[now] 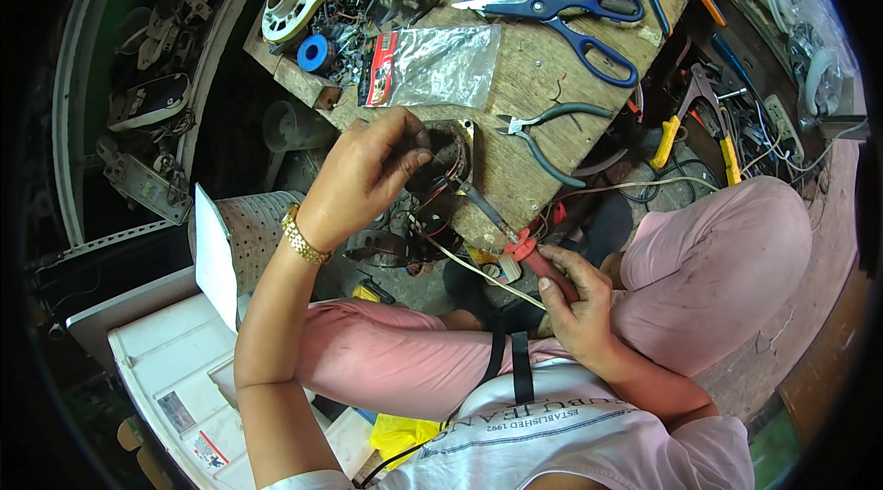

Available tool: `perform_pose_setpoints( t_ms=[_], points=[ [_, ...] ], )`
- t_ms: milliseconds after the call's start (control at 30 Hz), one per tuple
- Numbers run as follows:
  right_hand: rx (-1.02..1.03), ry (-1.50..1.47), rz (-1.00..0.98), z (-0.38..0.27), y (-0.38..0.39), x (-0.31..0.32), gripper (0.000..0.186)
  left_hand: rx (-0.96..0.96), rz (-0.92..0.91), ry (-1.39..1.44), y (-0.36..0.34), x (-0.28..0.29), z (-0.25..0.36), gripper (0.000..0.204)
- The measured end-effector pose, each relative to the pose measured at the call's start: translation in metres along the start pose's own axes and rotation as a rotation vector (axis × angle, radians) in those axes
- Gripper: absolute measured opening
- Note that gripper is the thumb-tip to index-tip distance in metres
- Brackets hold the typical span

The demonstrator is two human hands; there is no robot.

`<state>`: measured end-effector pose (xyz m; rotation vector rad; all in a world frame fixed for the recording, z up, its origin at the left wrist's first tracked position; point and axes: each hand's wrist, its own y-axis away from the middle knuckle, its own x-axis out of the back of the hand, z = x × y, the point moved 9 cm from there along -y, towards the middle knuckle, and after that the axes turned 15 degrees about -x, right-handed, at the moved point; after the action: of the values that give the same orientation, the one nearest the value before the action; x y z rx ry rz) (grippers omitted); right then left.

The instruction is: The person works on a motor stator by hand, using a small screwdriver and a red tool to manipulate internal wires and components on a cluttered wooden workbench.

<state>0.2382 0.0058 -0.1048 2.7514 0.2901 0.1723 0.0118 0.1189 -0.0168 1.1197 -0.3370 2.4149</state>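
Head view: right hand (579, 295) grips a soldering iron (555, 277) beside what may be a motor (467, 145) at the left edge of the bench (524, 85); left hand's (370, 164) fingers narrowed, contents unclear; soldering looks unfinished.

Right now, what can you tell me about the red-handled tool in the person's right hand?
The soldering iron has a red, plastic-looking handle, a flared red collar and a slim, dark, metal-looking shaft. It slants up and leftward in the picture, its tip end near a dark, wired part; whether they touch is unclear. The right hand grips the handle.
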Motion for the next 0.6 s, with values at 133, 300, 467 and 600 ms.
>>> perform_pose_setpoints(
  t_ms=[133, 300, 467, 600],
  points=[
    [0.0, -0.002, 0.004, 0.001, 0.0, 0.001, 0.033, 0.063, -0.034, 0.031, 0.0, -0.004, 0.004, 0.023],
    [0.011, 0.002, 0.006, -0.002, -0.001, 0.001, 0.033, -0.014, -0.127, -0.043, 0.0, -0.008, 0.003, 0.025],
    [0.019, -0.001, 0.012, -0.004, -0.001, 0.002, 0.033, -0.147, -0.122, -0.081, 0.002, -0.011, 0.007, 0.02],
    [0.026, 0.004, 0.01, -0.004, -0.001, 0.002, 0.033, -0.124, -0.134, -0.091, 0.002, -0.013, 0.005, 0.02]
  ],
)
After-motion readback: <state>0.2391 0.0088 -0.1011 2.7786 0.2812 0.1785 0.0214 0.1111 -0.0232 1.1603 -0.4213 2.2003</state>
